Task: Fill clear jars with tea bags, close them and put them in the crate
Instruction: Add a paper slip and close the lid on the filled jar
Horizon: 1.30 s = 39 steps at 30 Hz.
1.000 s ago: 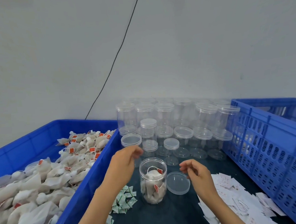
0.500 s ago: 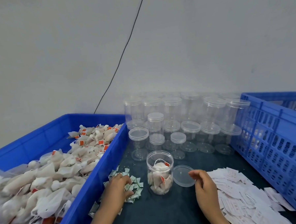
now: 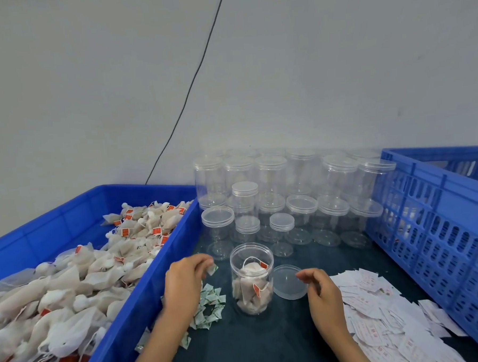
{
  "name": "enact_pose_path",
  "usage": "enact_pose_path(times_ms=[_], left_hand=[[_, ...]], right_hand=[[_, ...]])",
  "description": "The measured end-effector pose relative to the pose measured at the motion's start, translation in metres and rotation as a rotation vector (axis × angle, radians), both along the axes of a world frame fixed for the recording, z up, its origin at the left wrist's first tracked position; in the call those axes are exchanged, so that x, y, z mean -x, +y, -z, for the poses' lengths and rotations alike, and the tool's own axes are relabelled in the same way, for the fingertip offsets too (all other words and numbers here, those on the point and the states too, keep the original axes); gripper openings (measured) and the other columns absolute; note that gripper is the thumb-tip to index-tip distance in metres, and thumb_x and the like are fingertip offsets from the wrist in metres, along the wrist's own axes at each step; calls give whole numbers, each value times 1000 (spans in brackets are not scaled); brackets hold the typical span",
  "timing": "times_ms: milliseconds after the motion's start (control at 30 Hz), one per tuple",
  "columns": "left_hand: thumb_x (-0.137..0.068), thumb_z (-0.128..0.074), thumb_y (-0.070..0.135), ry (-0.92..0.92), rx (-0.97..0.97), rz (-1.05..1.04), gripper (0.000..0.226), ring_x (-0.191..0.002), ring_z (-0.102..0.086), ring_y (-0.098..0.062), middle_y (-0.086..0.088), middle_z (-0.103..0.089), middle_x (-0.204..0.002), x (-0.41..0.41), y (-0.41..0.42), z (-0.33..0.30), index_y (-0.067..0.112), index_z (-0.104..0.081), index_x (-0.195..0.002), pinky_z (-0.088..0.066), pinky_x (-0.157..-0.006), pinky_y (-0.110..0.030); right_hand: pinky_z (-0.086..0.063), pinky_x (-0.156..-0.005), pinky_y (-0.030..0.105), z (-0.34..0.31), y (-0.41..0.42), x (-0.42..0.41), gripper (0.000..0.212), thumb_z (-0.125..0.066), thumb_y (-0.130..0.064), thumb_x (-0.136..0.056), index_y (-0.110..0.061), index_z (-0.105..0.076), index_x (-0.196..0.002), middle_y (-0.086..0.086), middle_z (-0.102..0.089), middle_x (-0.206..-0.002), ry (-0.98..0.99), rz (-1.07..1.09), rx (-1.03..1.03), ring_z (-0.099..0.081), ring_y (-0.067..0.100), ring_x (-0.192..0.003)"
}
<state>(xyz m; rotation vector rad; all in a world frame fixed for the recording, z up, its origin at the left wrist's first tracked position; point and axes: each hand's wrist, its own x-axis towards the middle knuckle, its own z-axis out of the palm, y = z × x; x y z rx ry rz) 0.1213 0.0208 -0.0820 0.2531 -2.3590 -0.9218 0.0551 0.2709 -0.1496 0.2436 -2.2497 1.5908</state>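
An open clear jar [image 3: 252, 279] holding several tea bags stands in the middle of the dark table. Its clear lid [image 3: 289, 282] lies flat just to its right. My left hand [image 3: 186, 283] is left of the jar, above a pile of small green-and-white packets [image 3: 211, 307], and pinches one packet [image 3: 212, 269] near the jar's rim. My right hand [image 3: 319, 290] hovers beside the lid with its fingers loosely curled, holding nothing. A blue bin [image 3: 144, 302] at the left holds loose tea bags [image 3: 71, 283]. The blue slatted crate [image 3: 439, 225] stands at the right.
Several empty lidded clear jars [image 3: 288, 195] are stacked against the wall behind the open jar. A spread of white paper slips [image 3: 392, 319] covers the table by my right forearm. A black cable [image 3: 188, 86] runs down the wall.
My left hand has lifted from the packet pile with one packet and moved toward the jar. My right hand has stayed beside the lid.
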Motion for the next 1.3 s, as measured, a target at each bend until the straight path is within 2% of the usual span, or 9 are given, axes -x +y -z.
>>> enact_pose_path(times_ms=[167,267,400,567,733,833,933,1100,1300], left_hand=[[-84,-73,27,83,-63,115,8,-65,-65,-3,13,-69,-68,17,29,-41,21,-70,-80,-53,-67,-25],[-77,-76,40,-6,81,114,16,-69,-61,-1,17,-65,-67,31,42,-46,29,-66,-74,-44,-63,-15],[-81,-70,48,-163,272,95,19,-85,-54,-4,14,-60,-80,46,48,-36,31,-73,-88,-44,-73,-20],[-89,-65,42,-121,301,129,21,-89,-45,-1,13,-68,-103,52,45,-27,34,-72,-106,-38,-78,-14],[-93,-60,31,186,-29,200,21,-97,-55,-2,15,-65,-107,43,47,-13,36,-64,-114,-45,-84,-18],[-85,-60,44,208,-345,326,36,-109,-54,2,15,-59,-118,35,50,4,38,-54,-121,-44,-92,-18],[-82,-72,40,187,-540,388,53,-115,-56,-6,7,-55,-126,35,54,20,27,-48,-127,-45,-99,-26],[-77,-67,31,215,-690,401,50,-113,-60,-14,-3,-58,-121,42,61,31,23,-46,-122,-48,-97,-28],[-78,-64,32,221,-800,418,40,-96,-65,-2,-2,-64,-109,45,67,35,19,-53,-115,-48,-82,-13]], right_hand=[[-43,-75,8,-4,7,1,42,-44,17,-85,-20,-66,-86,-7,-66,-92,25,35,-7,-59,0,-91],[-43,-74,14,-6,17,2,41,-45,16,-84,-20,-65,-88,-7,-65,-94,55,92,-43,-60,5,-91],[-44,-80,32,-8,43,13,36,-50,15,-82,-14,-63,-98,1,-64,-101,13,232,-136,-57,21,-94],[-42,-87,38,1,63,20,31,-58,7,-86,-12,-62,-110,6,-62,-113,-106,361,-308,-51,26,-104],[-36,-95,37,1,58,25,34,-65,-14,-90,-15,-58,-122,4,-58,-128,-193,318,-435,-46,28,-116],[-37,-95,35,-3,54,27,39,-60,-37,-93,-22,-52,-128,-2,-51,-136,-316,316,-615,-43,24,-121],[-39,-94,34,-8,51,31,39,-56,-46,-93,-25,-52,-126,-4,-49,-134,-357,320,-760,-42,23,-120],[-42,-83,30,-14,49,36,21,-46,-36,-99,-23,-57,-112,-4,-59,-119,-286,378,-919,-53,20,-109],[-32,-60,25,-24,55,39,17,-42,-8,-95,-19,-49,-84,-3,-62,-89,-253,377,-1060,-53,15,-76]])
